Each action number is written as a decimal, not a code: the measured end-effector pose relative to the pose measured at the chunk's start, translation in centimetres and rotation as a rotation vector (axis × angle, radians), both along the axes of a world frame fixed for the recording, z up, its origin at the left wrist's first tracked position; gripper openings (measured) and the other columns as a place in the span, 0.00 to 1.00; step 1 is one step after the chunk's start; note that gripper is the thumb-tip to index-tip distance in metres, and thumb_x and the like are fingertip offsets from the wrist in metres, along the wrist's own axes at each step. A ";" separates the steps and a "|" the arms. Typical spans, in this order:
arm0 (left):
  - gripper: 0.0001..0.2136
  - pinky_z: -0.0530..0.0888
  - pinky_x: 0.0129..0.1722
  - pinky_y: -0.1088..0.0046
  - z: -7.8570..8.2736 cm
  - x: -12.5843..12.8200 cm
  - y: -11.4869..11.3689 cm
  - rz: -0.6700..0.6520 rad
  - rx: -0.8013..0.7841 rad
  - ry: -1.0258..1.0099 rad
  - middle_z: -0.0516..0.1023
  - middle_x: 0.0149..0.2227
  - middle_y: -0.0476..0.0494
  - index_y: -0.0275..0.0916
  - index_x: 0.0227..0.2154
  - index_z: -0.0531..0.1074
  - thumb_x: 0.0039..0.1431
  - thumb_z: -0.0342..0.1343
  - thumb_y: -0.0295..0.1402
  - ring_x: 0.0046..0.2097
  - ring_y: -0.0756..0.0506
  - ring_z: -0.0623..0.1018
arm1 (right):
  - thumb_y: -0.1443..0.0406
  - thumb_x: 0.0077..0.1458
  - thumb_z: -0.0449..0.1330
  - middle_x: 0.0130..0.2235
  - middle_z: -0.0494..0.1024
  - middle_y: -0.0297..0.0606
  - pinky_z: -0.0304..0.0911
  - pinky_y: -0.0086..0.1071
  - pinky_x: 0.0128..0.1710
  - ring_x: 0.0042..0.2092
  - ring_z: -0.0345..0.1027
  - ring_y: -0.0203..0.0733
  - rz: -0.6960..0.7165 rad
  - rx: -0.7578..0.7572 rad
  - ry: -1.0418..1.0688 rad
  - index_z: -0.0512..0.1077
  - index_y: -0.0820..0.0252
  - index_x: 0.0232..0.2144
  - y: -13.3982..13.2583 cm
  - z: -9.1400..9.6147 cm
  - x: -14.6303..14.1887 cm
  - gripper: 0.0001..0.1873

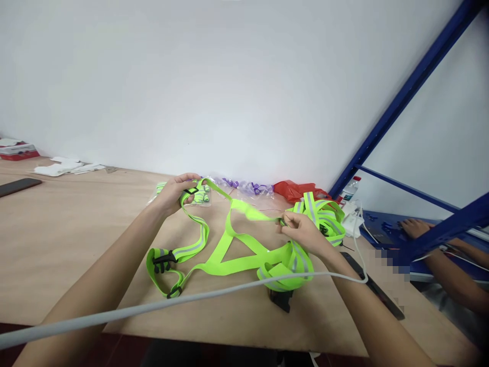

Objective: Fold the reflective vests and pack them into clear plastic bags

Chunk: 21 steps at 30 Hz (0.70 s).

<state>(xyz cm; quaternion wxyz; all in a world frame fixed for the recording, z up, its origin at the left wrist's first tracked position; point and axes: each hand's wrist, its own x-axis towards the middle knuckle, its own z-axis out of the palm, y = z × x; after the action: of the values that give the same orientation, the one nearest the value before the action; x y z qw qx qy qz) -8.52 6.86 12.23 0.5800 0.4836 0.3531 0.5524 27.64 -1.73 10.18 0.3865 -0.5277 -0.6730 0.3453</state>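
A neon-green reflective strap harness (229,264) with grey stripes and black buckles lies spread over the table in front of me. My left hand (176,193) is closed around one strap beside a black slider (191,191). With its fingers pinched, my right hand (300,229) grips another strap near a small dark fitting. Between the hands the strap is raised and partly blurred. A black buckle (164,260) rests at the harness's left, and another black buckle (281,299) lies under the coiled strap at right. Behind my right hand sits a bundle of similar straps (328,219).
A white cable (229,293) crosses in front of me. Packed straps (202,196), a red plastic bag (298,189) and a bottle (350,188) stand near the wall. A dark phone (376,288) lies right. Beyond the blue frame (405,84), another person's hand (414,228) rests on a blue surface.
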 end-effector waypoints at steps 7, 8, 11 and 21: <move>0.11 0.61 0.12 0.83 1.0 -0.4 -0.6 0.034 0.006 -0.015 0.73 0.22 0.52 0.35 0.32 0.76 0.44 0.67 0.26 0.14 0.56 0.67 | 0.51 0.50 0.69 0.26 0.59 0.22 0.35 0.26 0.17 0.19 0.41 0.28 0.085 -0.200 0.368 0.61 0.51 0.37 -1.1 1.4 0.4 0.22; 0.11 0.61 0.12 0.83 1.2 -0.4 -0.7 0.038 0.007 -0.020 0.73 0.21 0.52 0.35 0.32 0.76 0.43 0.67 0.26 0.14 0.56 0.67 | 0.49 0.52 0.67 0.25 0.58 0.22 0.34 0.27 0.18 0.19 0.40 0.28 0.120 -0.233 0.385 0.63 0.51 0.38 -1.2 1.6 0.6 0.21; 0.11 0.61 0.12 0.83 1.5 -0.2 -0.8 0.048 0.017 -0.038 0.74 0.22 0.52 0.35 0.32 0.75 0.43 0.68 0.25 0.14 0.56 0.68 | 0.49 0.52 0.66 0.24 0.59 0.24 0.35 0.29 0.18 0.20 0.42 0.29 0.212 -0.327 0.356 0.67 0.54 0.39 -1.4 2.0 0.9 0.20; 0.13 0.63 0.13 0.83 1.4 0.3 -1.3 -0.027 0.012 -0.071 0.76 0.23 0.50 0.34 0.33 0.75 0.43 0.70 0.26 0.15 0.55 0.69 | 0.66 0.42 0.58 0.25 0.61 0.27 0.49 0.32 0.29 0.28 0.55 0.38 -0.215 0.265 -0.424 0.58 0.53 0.26 -0.1 0.4 1.0 0.09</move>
<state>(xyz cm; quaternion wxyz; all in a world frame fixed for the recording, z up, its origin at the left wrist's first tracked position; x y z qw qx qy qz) -8.23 5.60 13.60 0.5967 0.4718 0.3223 0.5635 28.67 -1.84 10.57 0.3370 -0.6015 -0.7184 0.0929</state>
